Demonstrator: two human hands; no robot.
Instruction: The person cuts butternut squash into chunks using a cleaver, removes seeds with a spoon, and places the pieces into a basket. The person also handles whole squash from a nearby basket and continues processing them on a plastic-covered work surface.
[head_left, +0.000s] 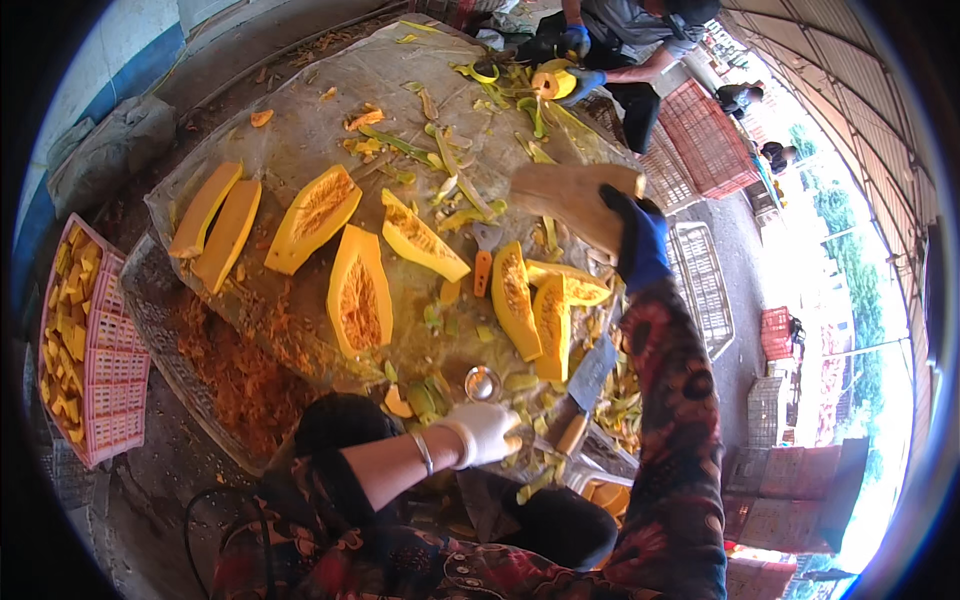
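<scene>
My right hand (641, 232), in a blue and black glove, grips a long tan squash (574, 199) by its stem end, raised over the sheet-covered work surface (300, 120). My left hand (484, 435) wears a white glove and rests low near the surface's front edge, with nothing visible in it. Just beyond it is a small round metal cup or scoop (482, 384). A cleaver (592, 373) with a wooden handle lies to its right. Peeled yellow squash halves (360, 292) lie across the middle, seeds showing. Among them is an orange-handled peeler (482, 262).
Peelings (457, 169) litter the surface. Orange pulp (232, 367) fills a crate at the front left, beside a pink crate (112, 360) of cut yellow chunks. Across from me, a person in blue gloves holds a yellow squash (553, 79). Red crates (701, 139) stand at the far right.
</scene>
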